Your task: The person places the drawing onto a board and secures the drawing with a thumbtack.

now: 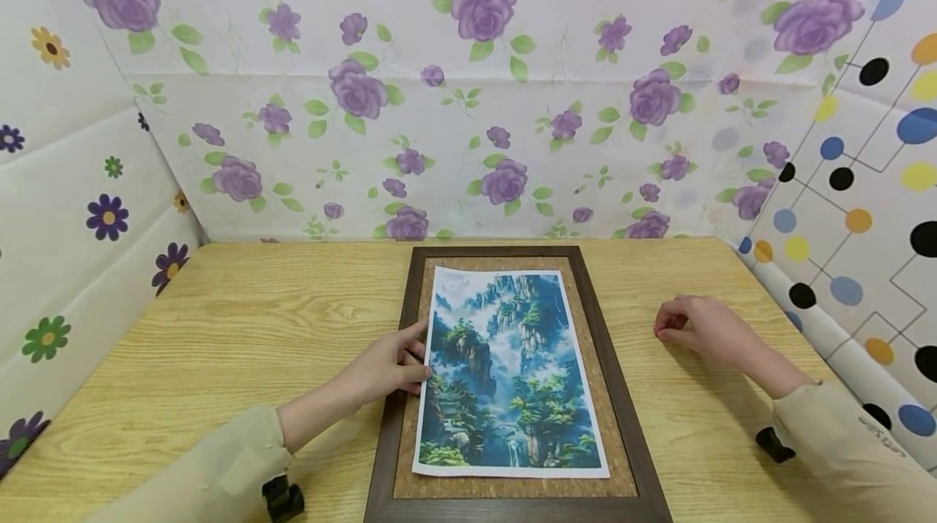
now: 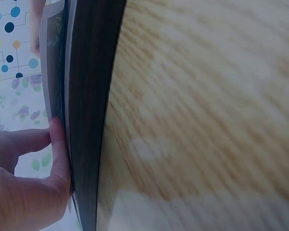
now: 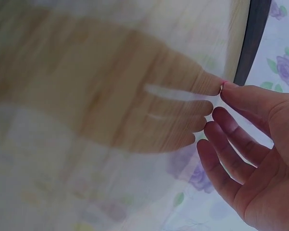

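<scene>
A printed landscape picture (image 1: pixel 512 368) with blue misty cliffs and green trees lies on a cork board (image 1: pixel 512 488) in a dark brown frame (image 1: pixel 629 433). My left hand (image 1: pixel 384 368) is at the picture's left edge. Its thumb and forefinger touch the paper's margin, spread apart; the other fingers are partly hidden. From the left wrist view, the paper (image 2: pixel 53 57) stands slightly off the board along this side. To the right of the frame, just above the table, my right hand (image 1: pixel 706 332) pinches a tiny pink object (image 3: pixel 224 83) between thumb and forefinger, mostly covered by the fingertips.
The glossy wood-grain table (image 1: pixel 285 295) reaches back to a wall covering (image 1: pixel 439 141) with purple flowers. A daisy-patterned side covering (image 1: pixel 73 222) stands on the left, a dotted one (image 1: pixel 842 222) on the right. Black straps with buckles (image 1: pixel 281 499) hang at both sleeves.
</scene>
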Available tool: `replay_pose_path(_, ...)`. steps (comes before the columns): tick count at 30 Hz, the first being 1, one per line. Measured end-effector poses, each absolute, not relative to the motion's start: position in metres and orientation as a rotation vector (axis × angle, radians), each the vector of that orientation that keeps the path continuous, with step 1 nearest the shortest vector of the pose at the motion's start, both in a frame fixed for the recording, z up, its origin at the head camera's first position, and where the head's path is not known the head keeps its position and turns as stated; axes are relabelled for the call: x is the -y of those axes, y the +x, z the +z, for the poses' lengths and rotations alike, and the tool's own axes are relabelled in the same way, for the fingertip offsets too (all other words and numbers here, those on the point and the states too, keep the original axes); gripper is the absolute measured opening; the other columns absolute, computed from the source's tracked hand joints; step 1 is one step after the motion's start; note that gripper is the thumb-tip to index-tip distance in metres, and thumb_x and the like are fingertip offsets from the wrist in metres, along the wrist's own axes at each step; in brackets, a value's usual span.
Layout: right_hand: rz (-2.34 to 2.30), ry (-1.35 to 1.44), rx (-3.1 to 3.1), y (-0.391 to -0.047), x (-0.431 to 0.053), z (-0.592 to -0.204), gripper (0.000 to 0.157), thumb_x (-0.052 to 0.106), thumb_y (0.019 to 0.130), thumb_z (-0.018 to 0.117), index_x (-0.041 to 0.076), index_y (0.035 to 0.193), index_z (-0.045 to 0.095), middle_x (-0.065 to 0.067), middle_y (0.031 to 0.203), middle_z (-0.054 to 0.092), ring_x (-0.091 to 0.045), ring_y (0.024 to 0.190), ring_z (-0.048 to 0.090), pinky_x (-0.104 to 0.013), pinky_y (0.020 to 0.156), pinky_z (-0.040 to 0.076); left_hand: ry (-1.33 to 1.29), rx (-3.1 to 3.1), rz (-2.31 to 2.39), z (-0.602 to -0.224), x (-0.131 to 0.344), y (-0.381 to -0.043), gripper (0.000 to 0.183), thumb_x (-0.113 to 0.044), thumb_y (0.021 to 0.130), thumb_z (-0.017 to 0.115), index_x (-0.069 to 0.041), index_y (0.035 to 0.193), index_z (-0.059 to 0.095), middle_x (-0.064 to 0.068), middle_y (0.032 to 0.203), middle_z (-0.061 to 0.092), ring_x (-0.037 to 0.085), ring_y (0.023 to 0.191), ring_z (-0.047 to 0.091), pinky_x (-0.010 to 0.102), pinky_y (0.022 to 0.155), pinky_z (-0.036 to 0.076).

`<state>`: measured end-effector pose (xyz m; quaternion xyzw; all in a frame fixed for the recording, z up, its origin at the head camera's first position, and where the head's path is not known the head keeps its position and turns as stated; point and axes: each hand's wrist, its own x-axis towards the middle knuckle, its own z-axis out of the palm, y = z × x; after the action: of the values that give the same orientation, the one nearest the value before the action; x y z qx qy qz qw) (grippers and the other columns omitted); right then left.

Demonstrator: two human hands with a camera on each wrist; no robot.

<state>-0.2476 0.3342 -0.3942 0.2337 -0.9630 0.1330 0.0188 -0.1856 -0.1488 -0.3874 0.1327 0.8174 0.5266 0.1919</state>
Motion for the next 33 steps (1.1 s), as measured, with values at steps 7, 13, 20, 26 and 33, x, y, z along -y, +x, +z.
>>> replay_pose_path(7, 0.429, 0.714, 2.975, -0.252, -0.331, -0.390, 0.012, 0.015, 0.087, 0.075, 0.024, 0.081, 0.070, 0.009, 0.078, 0.066, -0.003, 0.071, 0.058, -0.021, 0.059, 0.047, 0.400, -2.303, 1.486, -0.387, 0.149, -0.184, 0.079, 0.002, 0.092, 0.062, 0.000, 0.158, 0.017, 0.013, 0.098, 0.058, 0.013, 0.078, 0.064, 0.032, 0.070, 0.061)
replay_pose_path(13, 0.417, 0.754, 2.945, -0.259, -0.321, -0.380, 0.010, 0.015, 0.088, 0.074, 0.022, 0.083, 0.071, 0.008, 0.080, 0.067, -0.005, 0.072, 0.060, -0.023, 0.060, 0.049, 0.384, -2.288, 1.518, -0.388, 0.149, -0.183, 0.073, 0.001, 0.092, 0.062, 0.006, 0.154, 0.023, 0.013, 0.096, 0.058, 0.014, 0.078, 0.062, 0.033, 0.071, 0.061)
replay_pose_path(20, 0.372, 0.811, 2.914, -0.278, -0.299, -0.369, 0.006, 0.016, 0.088, 0.074, 0.020, 0.087, 0.071, 0.006, 0.083, 0.067, -0.007, 0.075, 0.062, -0.028, 0.066, 0.053, 0.344, -2.278, 1.533, -0.388, 0.149, -0.183, 0.064, 0.000, 0.092, 0.063, 0.010, 0.148, 0.033, 0.011, 0.093, 0.057, 0.014, 0.078, 0.062, 0.034, 0.072, 0.062)
replay_pose_path(26, 0.408, 0.869, 2.907, -0.292, -0.270, -0.361, 0.004, 0.018, 0.089, 0.073, 0.019, 0.087, 0.071, 0.005, 0.083, 0.068, -0.010, 0.077, 0.063, -0.032, 0.069, 0.055, 0.327, -2.299, 1.519, -0.389, 0.148, -0.183, 0.063, 0.000, 0.091, 0.064, 0.010, 0.146, 0.035, 0.012, 0.093, 0.058, 0.014, 0.077, 0.063, 0.034, 0.071, 0.062)
replay_pose_path(33, 0.482, 0.916, 2.909, -0.306, -0.240, -0.353, 0.004, 0.019, 0.092, 0.070, 0.017, 0.090, 0.072, 0.005, 0.085, 0.068, -0.009, 0.076, 0.061, -0.032, 0.069, 0.053, 0.327, -2.304, 1.518, -0.391, 0.149, -0.184, 0.063, 0.000, 0.091, 0.065, 0.010, 0.146, 0.035, 0.012, 0.094, 0.059, 0.014, 0.078, 0.063, 0.034, 0.071, 0.062)
